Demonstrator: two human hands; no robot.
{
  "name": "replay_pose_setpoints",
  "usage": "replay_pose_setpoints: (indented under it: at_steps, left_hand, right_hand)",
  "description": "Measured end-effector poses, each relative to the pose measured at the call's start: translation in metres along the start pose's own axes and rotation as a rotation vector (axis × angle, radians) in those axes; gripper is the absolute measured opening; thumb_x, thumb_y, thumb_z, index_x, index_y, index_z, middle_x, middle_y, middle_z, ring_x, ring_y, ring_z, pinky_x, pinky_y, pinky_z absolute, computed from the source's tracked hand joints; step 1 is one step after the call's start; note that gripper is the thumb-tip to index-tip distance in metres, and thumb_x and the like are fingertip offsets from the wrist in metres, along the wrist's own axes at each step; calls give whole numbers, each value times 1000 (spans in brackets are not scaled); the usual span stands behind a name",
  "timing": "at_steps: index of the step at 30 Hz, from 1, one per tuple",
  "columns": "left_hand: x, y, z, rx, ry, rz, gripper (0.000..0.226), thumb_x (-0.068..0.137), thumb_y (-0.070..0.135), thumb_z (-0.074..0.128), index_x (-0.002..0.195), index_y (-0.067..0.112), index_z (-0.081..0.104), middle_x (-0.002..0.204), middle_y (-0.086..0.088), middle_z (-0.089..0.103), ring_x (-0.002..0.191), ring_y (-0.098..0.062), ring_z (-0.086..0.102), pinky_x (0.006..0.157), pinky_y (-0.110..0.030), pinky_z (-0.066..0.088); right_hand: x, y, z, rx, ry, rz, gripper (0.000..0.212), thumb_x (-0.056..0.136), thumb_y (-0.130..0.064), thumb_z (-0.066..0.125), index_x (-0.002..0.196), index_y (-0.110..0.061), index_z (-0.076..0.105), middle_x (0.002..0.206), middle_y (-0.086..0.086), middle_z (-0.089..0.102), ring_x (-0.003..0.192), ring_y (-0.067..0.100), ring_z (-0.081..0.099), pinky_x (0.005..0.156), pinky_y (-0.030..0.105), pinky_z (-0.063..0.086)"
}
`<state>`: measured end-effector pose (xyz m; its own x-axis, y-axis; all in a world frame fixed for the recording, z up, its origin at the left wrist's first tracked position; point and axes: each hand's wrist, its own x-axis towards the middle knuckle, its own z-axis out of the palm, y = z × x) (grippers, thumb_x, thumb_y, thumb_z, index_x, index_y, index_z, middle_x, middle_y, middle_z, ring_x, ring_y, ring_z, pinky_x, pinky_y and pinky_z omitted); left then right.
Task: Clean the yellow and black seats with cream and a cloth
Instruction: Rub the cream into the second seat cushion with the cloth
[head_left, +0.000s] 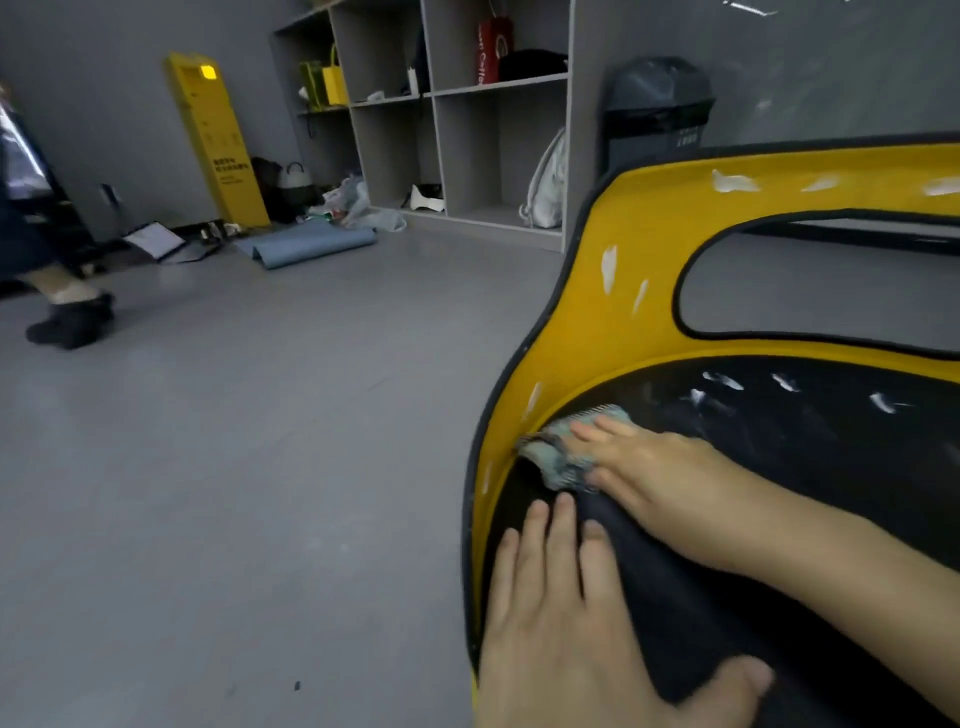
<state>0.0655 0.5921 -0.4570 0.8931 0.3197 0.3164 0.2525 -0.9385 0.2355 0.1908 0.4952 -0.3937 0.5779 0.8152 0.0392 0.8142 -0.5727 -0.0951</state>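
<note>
R hand (639, 457) lies flat on the cloth (561, 452), fingers straight & together, pressing it into the seam where the seat's (649, 218) yellow rim meets the black cushion. L hand (561, 623) is spread flat on the cushion edge, just below. White cream (732, 182) streaks dot rim & cushion. Shelf (498, 83) w/ bags behind.

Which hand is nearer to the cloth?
Right. The right hand presses flat on the cloth at the seat's yellow edge; the left hand rests on the black cushion just below, not touching it.
</note>
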Motion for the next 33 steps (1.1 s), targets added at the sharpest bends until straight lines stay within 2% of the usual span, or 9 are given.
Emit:
replay_pose_setpoints:
  at_steps: [2, 5, 9, 12, 17, 21, 22, 26, 33]
  left_hand:
    - [-5, 13, -8, -57, -29, -3, 108, 44, 98, 44, 109, 16, 72, 128, -4, 67, 119, -23, 64, 100, -36, 30]
    - [-7, 20, -19, -69, -122, 0, 108, 51, 99, 37, 109, 15, 74, 129, -5, 66, 121, -25, 62, 99, -39, 30]
    - [-8, 17, -7, -73, -100, 12, 106, 48, 96, 45, 109, 14, 73, 132, -7, 64, 124, -27, 60, 100, -40, 31]
    - [-6, 15, -5, -53, -113, -2, 106, 55, 98, 39, 109, 13, 73, 131, -8, 65, 122, -28, 61, 100, -40, 31]
    - [-7, 16, -12, -26, -142, -10, 110, 57, 101, 30, 113, 17, 73, 135, -5, 63, 124, -25, 60, 106, -33, 37]
    - [-9, 25, -27, -140, -157, 42, 119, 57, 101, 25, 154, 31, 23, 166, 9, 1, 152, -10, -2, 122, -32, 2]
    - [-10, 25, -29, -176, -139, 25, 119, 57, 100, 26, 154, 31, 22, 166, 10, 0, 152, -9, -4, 121, -30, -2]
    - [-14, 18, -19, -135, -115, 10, 102, 61, 95, 40, 121, 16, 65, 137, -1, 59, 133, -23, 52, 108, -43, 39]
    - [-13, 17, -14, -95, -46, 30, 94, 65, 90, 40, 114, 15, 67, 127, -2, 64, 126, -25, 58, 104, -45, 45]
  right_hand:
    - [6, -6, -3, 11, 31, 18, 45, 106, -33, 26, 151, -35, 25, 159, -17, 18, 145, 3, 14, 110, 33, 33]
    - [-26, -2, 1, 38, 55, 3, 48, 105, -34, 27, 152, -36, 21, 160, -19, 14, 146, 0, 9, 112, 31, 33]
    - [-74, -5, 2, -80, 137, 17, 45, 91, -35, 34, 126, -35, 63, 136, -23, 53, 126, -4, 49, 89, 12, 44]
    - [-51, 13, 4, -36, 57, 93, 39, 103, -35, 31, 141, -37, 40, 149, -25, 32, 137, 2, 35, 100, 26, 41]
    - [28, 39, -3, -54, 46, 218, 42, 106, -32, 28, 146, -23, 38, 150, 0, 39, 132, 24, 41, 100, 42, 38]
    - [4, 31, -3, -59, 31, 203, 45, 106, -33, 29, 150, -25, 32, 156, 0, 33, 137, 24, 36, 105, 38, 33]
    - [-16, 29, -2, -34, 51, 172, 46, 105, -35, 30, 150, -28, 32, 157, -4, 30, 140, 19, 32, 108, 37, 32]
    - [-81, 11, -1, 65, -48, 77, 45, 104, -36, 30, 149, -35, 31, 158, -24, 14, 146, -4, 4, 117, 37, 25]
    - [-16, 1, 7, -21, 96, 62, 41, 105, -28, 31, 146, -22, 38, 150, -5, 37, 139, 18, 31, 100, 42, 41]
